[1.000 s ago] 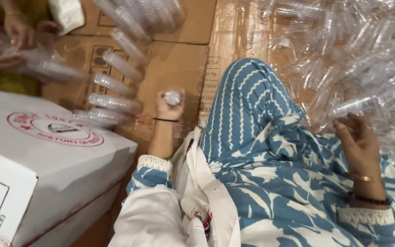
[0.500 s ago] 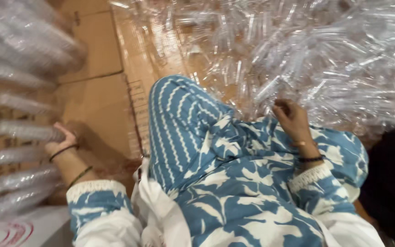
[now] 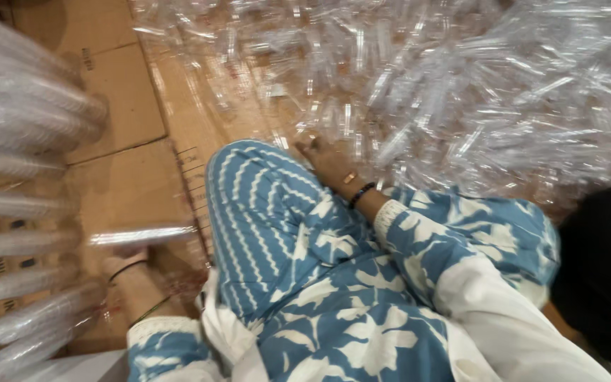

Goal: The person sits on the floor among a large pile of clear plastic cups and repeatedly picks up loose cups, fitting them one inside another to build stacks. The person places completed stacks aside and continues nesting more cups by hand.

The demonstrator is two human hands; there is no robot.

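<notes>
My right hand [image 3: 330, 161] reaches over my blue patterned knee [image 3: 263, 205] into a big heap of small clear plastic pieces [image 3: 461, 92]. Its fingertips touch the pieces at the heap's near edge, and I cannot tell whether it grips any. It wears a ring and two bracelets. My left hand [image 3: 127, 272] is low at the left, blurred, over brown cardboard [image 3: 125, 106]. A long clear stack of plastic pieces [image 3: 143, 235] lies across its fingers and it seems closed on it.
Rows of long clear plastic stacks [image 3: 22, 134] lie along the left edge, blurred. Flattened cardboard covers the floor. A dark shape [image 3: 602, 276] sits at the right. A white box corner [image 3: 86, 368] shows at the bottom left.
The view has swung right and closer. My right hand moved left to the heap's near edge. My left hand now has a long clear stack across it.
</notes>
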